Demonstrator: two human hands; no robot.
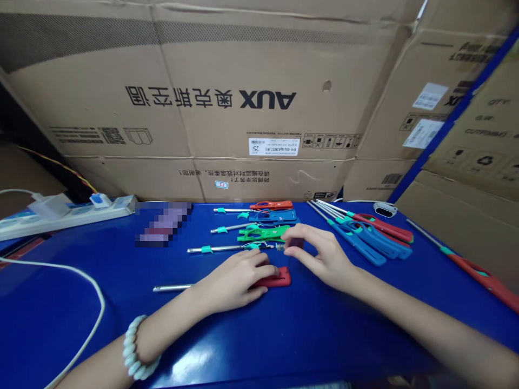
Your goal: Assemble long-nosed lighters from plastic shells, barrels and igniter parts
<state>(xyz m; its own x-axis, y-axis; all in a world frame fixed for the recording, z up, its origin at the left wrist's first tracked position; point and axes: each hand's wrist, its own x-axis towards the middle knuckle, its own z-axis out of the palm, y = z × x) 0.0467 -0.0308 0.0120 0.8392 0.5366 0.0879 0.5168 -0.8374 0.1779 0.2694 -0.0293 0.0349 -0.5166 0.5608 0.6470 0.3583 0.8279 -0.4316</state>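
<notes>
One red handle (277, 277), one dark part (297, 243)
We grip the handle firmly with the left hand (237, 276), fingers curled, and lightly pinch the part with the right hand (326, 253).

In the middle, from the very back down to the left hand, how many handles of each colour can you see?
Orange handle: 1
Blue handle: 1
Green handle: 1
Red handle, partly under the left hand: 1
Total: 4 handles

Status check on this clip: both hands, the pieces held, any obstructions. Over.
Left hand on red handle, fingers over it. Right hand pinching small dark piece. Green handle close beyond; no clear obstruction seen.
</notes>
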